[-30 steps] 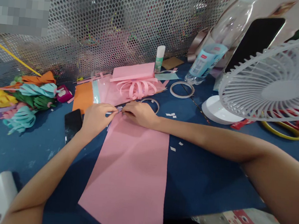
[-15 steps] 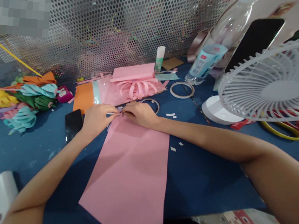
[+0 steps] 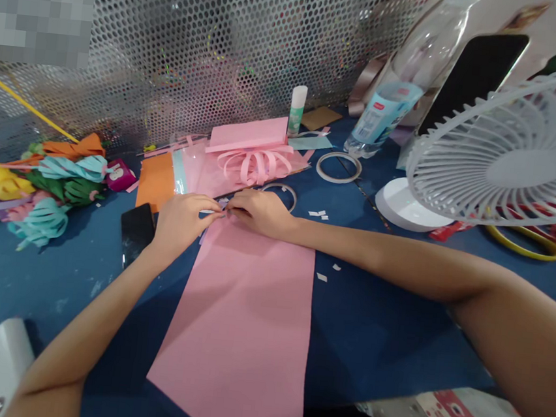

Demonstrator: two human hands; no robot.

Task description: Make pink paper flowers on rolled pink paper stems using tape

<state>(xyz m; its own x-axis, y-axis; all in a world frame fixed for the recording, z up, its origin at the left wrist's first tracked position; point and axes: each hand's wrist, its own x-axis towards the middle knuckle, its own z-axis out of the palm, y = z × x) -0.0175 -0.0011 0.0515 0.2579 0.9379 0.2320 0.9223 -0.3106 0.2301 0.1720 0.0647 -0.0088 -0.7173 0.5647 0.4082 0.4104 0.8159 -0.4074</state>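
A long sheet of pink paper lies on the blue table, its lower end reaching past the front edge. At its top left corner my left hand is pinched, thumb against fingers; whether it holds the paper's edge or something tiny is too small to tell. Touching the same corner from the right, my right hand has its fingers curled down on the pink paper, with the fingertips close to those of my left hand. A ring of tape sits partly hidden behind my right hand.
Behind are pink strips, orange paper, a glue stick and a tape roll. A bottle and a fan stand right. Paper flowers and a black phone lie left.
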